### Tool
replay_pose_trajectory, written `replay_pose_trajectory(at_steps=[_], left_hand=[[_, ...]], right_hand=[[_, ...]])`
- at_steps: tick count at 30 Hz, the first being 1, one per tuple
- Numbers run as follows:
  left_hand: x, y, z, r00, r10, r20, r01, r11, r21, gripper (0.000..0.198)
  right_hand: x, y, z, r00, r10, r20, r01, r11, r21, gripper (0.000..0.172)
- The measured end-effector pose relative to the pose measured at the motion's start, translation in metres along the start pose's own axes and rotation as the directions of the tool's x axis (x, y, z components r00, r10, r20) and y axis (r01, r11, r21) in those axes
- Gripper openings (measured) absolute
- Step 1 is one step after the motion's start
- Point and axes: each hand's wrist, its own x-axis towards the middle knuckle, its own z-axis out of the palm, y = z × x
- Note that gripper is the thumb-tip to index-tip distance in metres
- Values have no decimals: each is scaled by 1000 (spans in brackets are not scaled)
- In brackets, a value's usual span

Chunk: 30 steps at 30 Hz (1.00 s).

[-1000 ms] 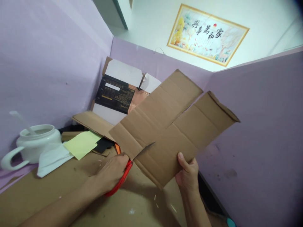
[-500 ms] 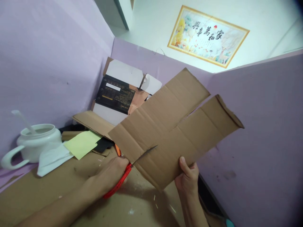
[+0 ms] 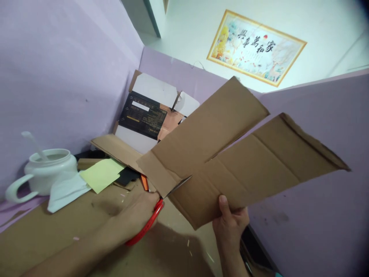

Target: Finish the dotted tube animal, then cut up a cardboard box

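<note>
My left hand [image 3: 147, 207] is closed round the red-handled scissors [image 3: 144, 229]. Their dark blades sit in a slit at the near left edge of a brown cardboard sheet [image 3: 253, 159]. My right hand [image 3: 232, 221] grips that sheet along its lower edge, thumb on top and the other fingers mostly hidden beneath. From the far right side another long slit runs inward, so two flaps stand apart there. The sheet is held up at a tilt above the table.
A white pot [image 3: 52, 169] with a handle stands at left beside white paper [image 3: 67, 192] and a yellow-green sheet [image 3: 102, 175]. An orange-handled tool [image 3: 144, 182] lies near my left hand. An unfolded printed box [image 3: 144, 115] leans at the back. Purple walls [image 3: 311, 161] enclose the table [image 3: 109, 250].
The cardboard's right flaps have spread further apart, and the lower flap now reaches farther right. My right hand has shifted slightly; the scissors stay in the left slit.
</note>
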Motion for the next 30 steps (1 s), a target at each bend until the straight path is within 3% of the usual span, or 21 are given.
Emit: replay_pose_trajectory(at_steps=[8, 14, 17, 25, 30], left_hand=[[1, 0, 15, 999, -40, 28, 39, 999, 19, 28], [6, 2, 3, 1000, 26, 12, -27, 996, 87, 42], [6, 5, -1, 998, -8, 61, 3, 997, 80, 51], [2, 5, 0, 998, 55, -9, -55, 996, 67, 55], [3, 4, 5, 1000, 30, 10, -30, 993, 117, 59]], right_hand=[[0, 2, 7, 975, 189, 116, -202, 972, 117, 52], [1, 7, 5, 962, 246, 118, -260, 959, 116, 57], [-1, 6, 5, 964, 236, 120, -251, 960, 122, 56], [-6, 4, 6, 966, 206, 155, -228, 963, 143, 51], [-4, 6, 6, 967, 211, 140, -231, 963, 139, 55]])
